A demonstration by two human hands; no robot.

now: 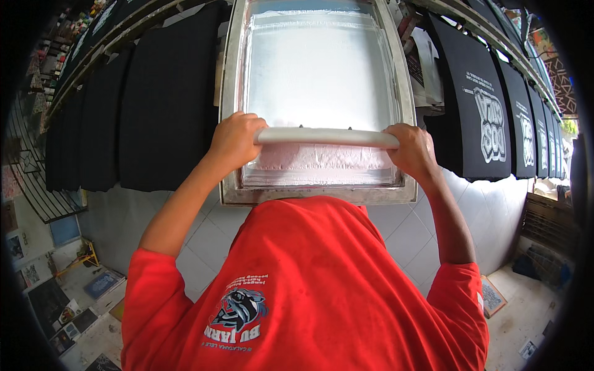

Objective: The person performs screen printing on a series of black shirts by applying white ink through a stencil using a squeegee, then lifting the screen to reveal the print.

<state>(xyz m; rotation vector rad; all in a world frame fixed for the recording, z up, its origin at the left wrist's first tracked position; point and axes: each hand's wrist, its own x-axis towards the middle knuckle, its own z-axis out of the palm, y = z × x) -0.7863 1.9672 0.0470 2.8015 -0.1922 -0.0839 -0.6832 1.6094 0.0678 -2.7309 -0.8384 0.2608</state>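
Note:
A squeegee with a pale rounded handle (328, 137) spans the near part of a screen printing frame (409, 105). My left hand (238, 141) is wrapped round the handle's left end, and my right hand (411, 148) grips its right end. Beyond the squeegee stretches the whitish mesh (315, 74), with smears of white ink along its borders. On the near side, a band of pinkish-white ink (322, 158) lies between the handle and the frame's near edge. What lies beneath the frame is hidden.
Plain black shirts (167, 105) hang in a row at my left. To the right, several black shirts with white prints (492, 123) line a rail. Grey floor tiles (402, 238) show below, and small framed panels (104, 283) lie at lower left.

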